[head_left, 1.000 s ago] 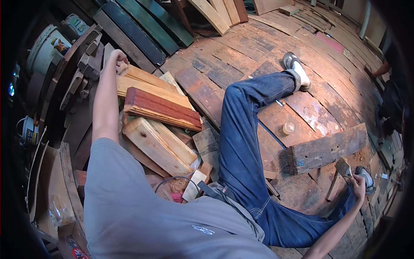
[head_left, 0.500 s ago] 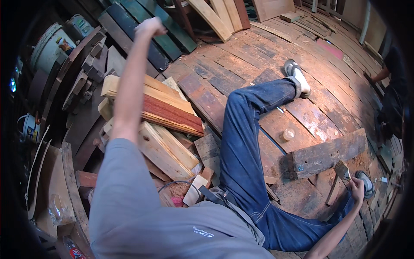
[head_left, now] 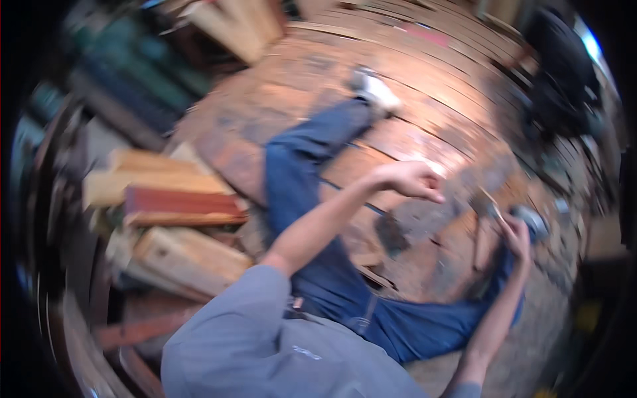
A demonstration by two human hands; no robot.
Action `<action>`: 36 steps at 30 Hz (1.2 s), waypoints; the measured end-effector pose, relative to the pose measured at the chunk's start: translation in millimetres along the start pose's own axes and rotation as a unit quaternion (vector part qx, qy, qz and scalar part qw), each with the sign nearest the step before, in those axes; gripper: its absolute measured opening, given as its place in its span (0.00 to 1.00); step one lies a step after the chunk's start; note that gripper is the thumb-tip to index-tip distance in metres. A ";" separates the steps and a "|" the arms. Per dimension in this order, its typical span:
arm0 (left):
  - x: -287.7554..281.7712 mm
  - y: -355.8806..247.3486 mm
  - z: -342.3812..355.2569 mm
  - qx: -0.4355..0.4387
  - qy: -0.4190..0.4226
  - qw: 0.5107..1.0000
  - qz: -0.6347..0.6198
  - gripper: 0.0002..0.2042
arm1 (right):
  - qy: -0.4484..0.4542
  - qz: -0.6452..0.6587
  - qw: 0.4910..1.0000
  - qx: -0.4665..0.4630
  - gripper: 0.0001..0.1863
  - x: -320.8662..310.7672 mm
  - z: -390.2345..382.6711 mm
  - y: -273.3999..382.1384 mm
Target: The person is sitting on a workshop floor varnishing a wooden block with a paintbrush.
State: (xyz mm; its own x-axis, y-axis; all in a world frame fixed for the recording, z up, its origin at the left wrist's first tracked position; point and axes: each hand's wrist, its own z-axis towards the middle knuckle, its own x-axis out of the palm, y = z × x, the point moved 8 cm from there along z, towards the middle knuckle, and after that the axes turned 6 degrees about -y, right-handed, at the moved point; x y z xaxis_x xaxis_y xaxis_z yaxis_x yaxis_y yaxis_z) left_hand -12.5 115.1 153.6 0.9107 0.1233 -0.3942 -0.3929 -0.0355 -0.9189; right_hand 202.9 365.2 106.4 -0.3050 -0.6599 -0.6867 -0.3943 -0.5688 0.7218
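Note:
My left hand (head_left: 413, 180) reaches over the floor in front of me, its fingers curled in with nothing visible in them. Beneath and beside it lies a dark wooden block (head_left: 391, 233), badly blurred and partly covered by the hand. My right hand (head_left: 516, 239) is at the right, close to my shoe (head_left: 529, 222). It is closed round the handle of a flat paintbrush (head_left: 488, 202), whose bristles point up and to the left. Motion smears much of the view.
Stacked boards, one of them a reddish plank (head_left: 182, 204), lie to my left. Dark green planks (head_left: 142, 56) stand behind them. My legs in blue jeans (head_left: 302, 182) spread over the worn board floor (head_left: 298, 73). Another person (head_left: 564, 79) in dark clothes is at the far right.
My left hand has swung from the far upper left across to the middle, near the block. The view has turned and blurred. My right hand still has the paintbrush.

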 end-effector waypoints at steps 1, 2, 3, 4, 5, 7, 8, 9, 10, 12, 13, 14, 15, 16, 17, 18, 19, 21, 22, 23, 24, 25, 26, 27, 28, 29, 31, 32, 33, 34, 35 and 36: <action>16.4 13.9 2.4 0.028 0.021 0.999 -0.027 0.11 | -0.047 -0.041 0.997 -0.036 0.15 5.4 4.7 31.7; 33.8 33.0 3.3 -0.028 0.038 0.996 -0.079 0.10 | -0.077 0.000 0.997 -0.025 0.17 10.0 8.6 32.2; 40.5 37.8 3.5 -0.021 0.018 0.998 -0.054 0.10 | -0.083 0.031 0.996 0.006 0.17 15.8 13.8 20.7; 48.9 54.6 1.9 -0.030 -0.007 0.998 -0.049 0.11 | -0.125 0.008 0.992 -0.029 0.16 20.4 19.0 21.1; 58.0 72.0 4.0 -0.039 -0.010 0.998 -0.050 0.11 | -0.138 0.053 0.989 -0.022 0.14 26.6 20.8 17.6; 74.3 70.7 12.3 -0.070 0.019 0.997 -0.021 0.12 | -0.137 0.040 0.990 -0.003 0.13 26.4 15.7 4.8; 77.1 72.8 13.7 -0.074 0.025 0.997 -0.028 0.13 | -0.154 0.037 0.987 -0.022 0.13 29.2 15.3 4.5; 78.7 74.4 14.4 -0.080 0.029 0.996 -0.034 0.13 | -0.170 0.034 0.984 -0.043 0.13 31.5 14.4 5.5; 78.8 73.2 13.9 -0.088 0.035 0.995 -0.033 0.13 | -0.179 0.009 0.982 -0.055 0.14 34.4 13.6 10.5; 76.2 73.3 10.5 -0.101 0.033 0.994 -0.037 0.12 | -0.183 -0.004 0.982 -0.053 0.14 43.0 13.0 22.8; 72.1 75.4 7.9 -0.117 0.019 0.992 -0.042 0.12 | -0.183 -0.005 0.981 -0.060 0.14 48.0 14.4 30.1; 69.5 77.1 6.9 -0.112 0.002 0.991 -0.069 0.11 | -0.185 -0.004 0.981 -0.058 0.14 51.5 13.1 35.9; 69.8 77.2 5.6 -0.112 0.005 0.991 -0.067 0.11 | -0.187 -0.027 0.981 -0.052 0.14 54.3 10.9 41.4; 68.2 78.5 4.2 -0.135 0.000 0.988 -0.069 0.11 | -0.188 -0.050 0.980 -0.048 0.15 56.0 9.9 48.0; 67.3 79.8 2.6 -0.159 -0.005 0.985 -0.071 0.11 | -0.190 -0.049 0.979 -0.049 0.15 59.7 9.4 44.6; 71.7 84.2 4.3 -0.158 -0.005 0.985 -0.069 0.11 | -0.211 -0.067 0.972 -0.079 0.15 62.7 7.8 41.1; 73.7 92.2 5.5 -0.143 -0.032 0.985 -0.088 0.12 | -0.229 -0.081 0.964 -0.112 0.15 69.4 8.4 45.1; 77.6 91.9 6.1 -0.126 -0.059 0.984 -0.107 0.12 | -0.222 -0.093 0.965 -0.102 0.15 84.2 5.7 50.9; 82.0 93.0 6.6 -0.156 -0.070 0.972 -0.158 0.12 | -0.217 -0.109 0.966 -0.089 0.15 89.3 3.1 53.0; 84.5 95.0 5.2 -0.185 -0.079 0.957 -0.209 0.13 | -0.219 -0.110 0.965 -0.091 0.15 95.2 1.0 57.9; 87.6 102.0 6.2 -0.177 -0.077 0.957 -0.219 0.18 | -0.194 -0.098 0.974 -0.067 0.15 106.8 1.8 58.9; 91.2 102.4 7.1 -0.171 -0.071 0.958 -0.219 0.18 | -0.174 -0.090 0.980 -0.038 0.15 114.3 -0.1 56.6; 89.4 95.5 9.6 -0.138 -0.094 0.968 -0.185 0.22 | -0.188 -0.104 0.973 -0.079 0.14 116.1 -3.5 65.5; 88.2 86.6 12.1 -0.103 -0.116 0.976 -0.151 0.25 | -0.185 -0.078 0.978 -0.062 0.14 120.7 -8.7 64.7; 94.3 88.9 15.3 -0.106 -0.093 0.977 -0.158 0.30 | -0.179 -0.085 0.979 -0.049 0.14 126.4 -8.2 56.2; 97.6 83.1 15.0 -0.113 -0.090 0.974 -0.172 0.31 | -0.193 -0.072 0.976 -0.065 0.14 133.4 -7.2 47.9; 104.2 75.0 13.4 -0.104 -0.073 0.971 -0.204 0.33 | -0.174 -0.037 0.984 -0.024 0.17 148.6 -5.1 35.5; 113.7 78.3 14.1 -0.110 -0.055 0.966 -0.227 0.34 | -0.161 -0.015 0.987 0.000 0.16 156.4 -4.8 25.2; 112.4 71.6 10.3 -0.092 -0.043 0.975 -0.198 0.35 | -0.060 0.090 0.990 0.089 0.20 179.8 5.4 16.0; 106.6 95.7 4.2 -0.073 -0.057 0.982 -0.164 0.34 | -0.056 0.052 0.997 0.010 0.21 177.6 2.3 61.4; 132.7 82.6 19.1 -0.084 0.005 0.971 -0.223 0.34 | -0.096 -0.102 0.968 -0.209 0.20 174.7 -1.7 51.4; 118.0 117.0 6.8 -0.109 -0.019 0.972 -0.208 0.33 | -0.038 0.043 0.979 -0.193 0.17 179.4 -0.2 83.7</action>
State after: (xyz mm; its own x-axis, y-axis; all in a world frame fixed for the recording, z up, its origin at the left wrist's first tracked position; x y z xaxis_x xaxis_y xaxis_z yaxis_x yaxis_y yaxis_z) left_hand 48.2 132.2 -0.3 0.9779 0.2090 0.0101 0.0493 -0.1830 -0.9819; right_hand 115.3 199.1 43.6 -0.3921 -0.6830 -0.6162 -0.0111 -0.6663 0.7456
